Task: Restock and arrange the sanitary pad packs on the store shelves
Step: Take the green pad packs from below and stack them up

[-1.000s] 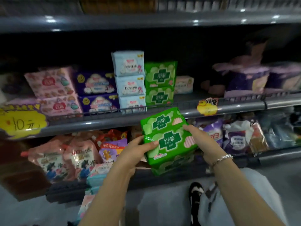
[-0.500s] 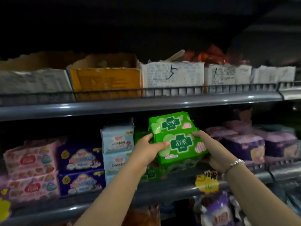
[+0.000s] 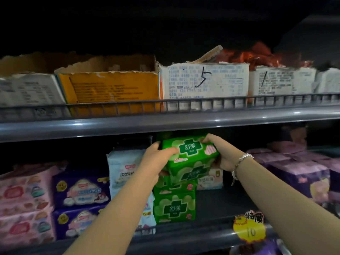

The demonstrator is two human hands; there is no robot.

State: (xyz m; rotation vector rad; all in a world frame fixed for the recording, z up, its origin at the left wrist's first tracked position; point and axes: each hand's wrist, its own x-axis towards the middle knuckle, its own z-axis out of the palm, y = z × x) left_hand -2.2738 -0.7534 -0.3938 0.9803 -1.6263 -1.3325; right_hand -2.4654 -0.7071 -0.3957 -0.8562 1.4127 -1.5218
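1. Step in hand, as judged: placement of green pad packs (image 3: 191, 159) onto the green stack (image 3: 174, 203) already standing on the middle shelf (image 3: 184, 236).
2. Left hand (image 3: 156, 162): thumb lies across the front face of the top pack and the fingers curl round its left end. It grips the pack.
3. Right hand (image 3: 219, 153): fingers curl over the upper right corner, with the palm against the right end. It also grips. A bracelet (image 3: 239, 162) sits on this wrist.
4. The load looks like two green packs held as one bundle, tilted with the front face upward. It hangs above the stack, close to it. Whether the lower pack already touches the stack cannot be told.
5. Next move, a judgement: level the bundle, line its edges up with the stack below, lower it and push it back. Clearance under the upper shelf (image 3: 165, 124) is tight, so the bundle goes in low.
6. Risk: the stack is narrow and could lean.
7. Containers, upper shelf: an orange carton (image 3: 110, 89) with a torn rim, contents hidden. White cartons marked "5" (image 3: 202, 81) and "1" (image 3: 276, 81); red wrappers (image 3: 257, 56) show above them.
8. Middle shelf neighbours: white packs (image 3: 123, 172) just left of the green stack, then purple packs (image 3: 81, 190) and pink packs (image 3: 24, 199).
9. A yellow price tag (image 3: 249, 229) marked 10 hangs on the shelf's front edge.
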